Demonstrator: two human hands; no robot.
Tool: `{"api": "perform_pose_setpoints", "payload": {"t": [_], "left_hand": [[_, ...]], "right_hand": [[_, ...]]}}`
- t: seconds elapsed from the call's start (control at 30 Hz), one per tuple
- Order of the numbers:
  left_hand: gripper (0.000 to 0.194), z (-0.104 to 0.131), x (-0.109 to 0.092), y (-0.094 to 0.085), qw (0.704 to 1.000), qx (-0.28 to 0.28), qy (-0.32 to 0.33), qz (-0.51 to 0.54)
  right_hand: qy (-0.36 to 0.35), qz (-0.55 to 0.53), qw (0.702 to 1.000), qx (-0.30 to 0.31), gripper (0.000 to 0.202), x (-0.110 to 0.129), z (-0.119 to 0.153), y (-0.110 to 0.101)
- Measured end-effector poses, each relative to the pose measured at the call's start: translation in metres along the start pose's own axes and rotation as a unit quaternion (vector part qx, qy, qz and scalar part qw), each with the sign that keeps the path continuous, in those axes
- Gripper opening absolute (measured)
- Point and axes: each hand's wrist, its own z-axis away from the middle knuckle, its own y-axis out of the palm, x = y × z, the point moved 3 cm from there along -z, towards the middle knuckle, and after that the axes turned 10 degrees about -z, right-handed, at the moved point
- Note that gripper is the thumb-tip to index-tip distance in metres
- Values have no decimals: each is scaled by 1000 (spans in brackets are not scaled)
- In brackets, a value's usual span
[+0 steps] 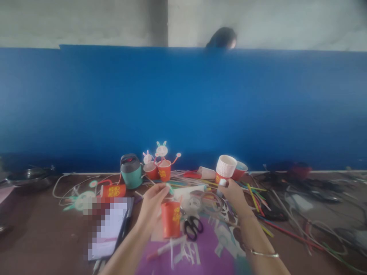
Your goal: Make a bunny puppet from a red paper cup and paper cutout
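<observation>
My left hand (153, 200) pinches a thin straw (169, 188) just above an upright red paper cup (171, 219) that stands on the purple sheet (206, 248). My right hand (233, 193) holds a small white glue stick (222, 183) close to a stack of white-lined red cups (225, 168). Black scissors (192, 227) lie between my forearms, beside white paper cut-outs (187, 252). The picture is blurred, so fine detail is unclear.
Finished cup rabbits (161, 164) and a teal flask (131, 171) stand at the back by the blue partition (183, 107). Several coloured straws (255, 198) and cables (309, 225) are strewn on the right. A pixelated paper (107, 227) lies at left. A person's head (222, 38) shows above the partition.
</observation>
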Motion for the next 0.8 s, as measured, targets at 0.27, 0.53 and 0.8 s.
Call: {"api": "perform_pose_setpoints", "payload": {"t": [0.27,0.53,0.8], "left_hand": [[30,3,1,3,1000,17,3,-11],[27,9,-8,10,999,30,13,-12],[21,11,-1,16,992,89,65,-61]], "right_hand": [[8,30,999,43,18,3,4,-5],[-73,-5,997,5,29,56,33,-37],[-147,-306,894,293,16,128,98,8]]}}
